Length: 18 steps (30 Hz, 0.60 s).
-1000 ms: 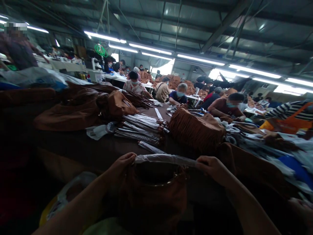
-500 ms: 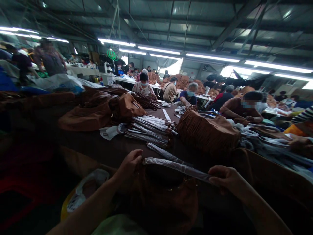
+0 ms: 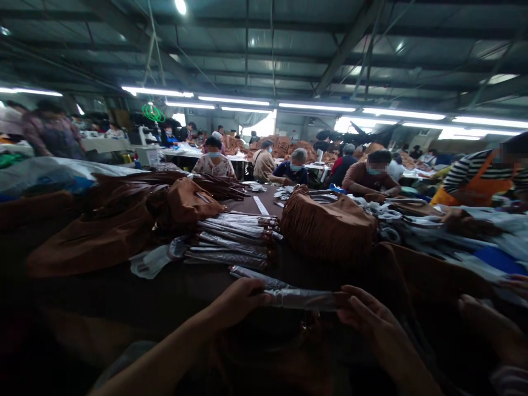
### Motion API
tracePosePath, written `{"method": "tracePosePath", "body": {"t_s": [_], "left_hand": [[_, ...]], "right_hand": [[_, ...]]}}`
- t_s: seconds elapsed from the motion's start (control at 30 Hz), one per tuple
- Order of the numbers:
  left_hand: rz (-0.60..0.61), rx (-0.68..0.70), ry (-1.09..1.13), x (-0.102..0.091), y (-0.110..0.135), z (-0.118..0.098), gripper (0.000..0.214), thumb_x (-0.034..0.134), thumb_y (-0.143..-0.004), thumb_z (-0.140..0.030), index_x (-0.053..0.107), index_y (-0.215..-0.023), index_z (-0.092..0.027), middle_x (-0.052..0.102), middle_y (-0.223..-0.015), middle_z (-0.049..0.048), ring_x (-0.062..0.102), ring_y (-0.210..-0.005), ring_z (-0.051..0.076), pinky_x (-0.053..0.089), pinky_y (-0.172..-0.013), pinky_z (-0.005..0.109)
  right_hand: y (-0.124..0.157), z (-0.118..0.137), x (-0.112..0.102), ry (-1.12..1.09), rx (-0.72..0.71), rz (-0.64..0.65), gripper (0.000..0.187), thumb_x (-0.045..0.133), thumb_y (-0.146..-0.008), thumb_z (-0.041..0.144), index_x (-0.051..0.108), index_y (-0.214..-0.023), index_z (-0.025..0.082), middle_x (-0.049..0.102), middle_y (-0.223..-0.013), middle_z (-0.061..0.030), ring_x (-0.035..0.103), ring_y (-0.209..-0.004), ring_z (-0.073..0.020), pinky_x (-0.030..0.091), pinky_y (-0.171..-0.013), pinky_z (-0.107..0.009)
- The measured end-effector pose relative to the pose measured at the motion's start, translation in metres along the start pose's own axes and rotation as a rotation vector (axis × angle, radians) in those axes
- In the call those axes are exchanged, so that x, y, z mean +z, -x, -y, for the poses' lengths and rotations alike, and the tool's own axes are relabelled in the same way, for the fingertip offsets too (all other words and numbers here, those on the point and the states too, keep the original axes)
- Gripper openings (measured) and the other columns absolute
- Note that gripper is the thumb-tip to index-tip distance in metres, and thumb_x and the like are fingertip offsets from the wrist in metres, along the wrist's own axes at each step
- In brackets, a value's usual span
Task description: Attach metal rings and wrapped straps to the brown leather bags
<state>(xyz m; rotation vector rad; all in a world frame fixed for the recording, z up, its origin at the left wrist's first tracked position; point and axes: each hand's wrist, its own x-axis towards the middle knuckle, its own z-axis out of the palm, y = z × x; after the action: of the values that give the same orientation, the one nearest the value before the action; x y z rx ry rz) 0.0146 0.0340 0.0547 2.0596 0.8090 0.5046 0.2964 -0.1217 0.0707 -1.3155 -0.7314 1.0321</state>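
Note:
A plastic-wrapped bag strap (image 3: 303, 300) stretches level between my two hands. My left hand (image 3: 243, 300) pinches its left end between thumb and fingers. At the other end, the closed fingers of my right hand (image 3: 367, 313) grip the strap. Below hangs a brown bag (image 3: 272, 357), mostly lost in shadow, with a gold-coloured metal fitting (image 3: 307, 325) near its top. Just behind my hands another wrapped strap (image 3: 256, 276) lies on the dark table (image 3: 185, 291). Farther back is a pile of wrapped straps (image 3: 235, 236).
Stacked brown bags (image 3: 330, 225) stand right of the strap pile, more brown bags (image 3: 94, 236) to its left. A crumpled plastic bag (image 3: 152, 261) lies nearby. Another person's hand (image 3: 490, 324) reaches in at the right. Several people sit along the tables behind.
My hands have come closer together, and the strap has gone from slanting to nearly level. The view has turned right, bringing another person's arm in at the right edge.

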Motion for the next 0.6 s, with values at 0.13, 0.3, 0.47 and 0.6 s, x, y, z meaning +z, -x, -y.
{"method": "tracePosePath", "body": {"t_s": [0.13, 0.3, 0.47, 0.6], "left_hand": [[0.079, -0.012, 0.044, -0.011, 0.003, 0.002, 0.032, 0.060, -0.078, -0.047, 0.066, -0.082, -0.016, 0.054, -0.071, -0.0003, 0.044, -0.066, 0.014, 0.027, -0.056, 0.022], [0.239, -0.159, -0.021, -0.025, 0.004, 0.006, 0.033, 0.061, -0.075, -0.047, 0.063, -0.078, -0.014, 0.044, -0.063, -0.0028, 0.036, -0.059, 0.011, 0.022, -0.051, 0.022], [0.287, -0.126, -0.092, -0.032, 0.003, 0.005, 0.037, 0.056, -0.077, -0.051, 0.062, -0.079, -0.014, 0.044, -0.065, -0.0031, 0.036, -0.059, 0.011, 0.023, -0.051, 0.022], [0.295, -0.120, -0.129, -0.030, 0.002, 0.006, 0.038, 0.054, -0.078, -0.052, 0.063, -0.081, -0.016, 0.046, -0.066, -0.0026, 0.038, -0.061, 0.012, 0.024, -0.052, 0.022]], "right_hand": [[0.006, -0.015, 0.012, -0.128, -0.101, -0.169, 0.050, 0.081, -0.065, 0.037, 0.062, -0.109, 0.023, 0.071, -0.097, -0.0016, 0.068, -0.079, -0.0171, 0.055, -0.072, -0.028], [0.007, -0.025, 0.021, 0.052, -0.135, -0.305, 0.052, 0.081, -0.064, 0.043, 0.066, -0.107, 0.019, 0.068, -0.072, 0.0027, 0.059, -0.056, -0.0114, 0.049, -0.053, -0.022], [0.007, -0.031, 0.023, 0.170, -0.162, -0.318, 0.055, 0.075, -0.068, 0.048, 0.065, -0.112, 0.017, 0.064, -0.064, 0.0026, 0.055, -0.053, -0.0119, 0.045, -0.050, -0.022], [0.007, -0.035, 0.022, 0.218, -0.182, -0.358, 0.057, 0.075, -0.067, 0.049, 0.063, -0.114, 0.018, 0.066, -0.074, 0.0009, 0.056, -0.056, -0.0133, 0.047, -0.052, -0.024]]}}
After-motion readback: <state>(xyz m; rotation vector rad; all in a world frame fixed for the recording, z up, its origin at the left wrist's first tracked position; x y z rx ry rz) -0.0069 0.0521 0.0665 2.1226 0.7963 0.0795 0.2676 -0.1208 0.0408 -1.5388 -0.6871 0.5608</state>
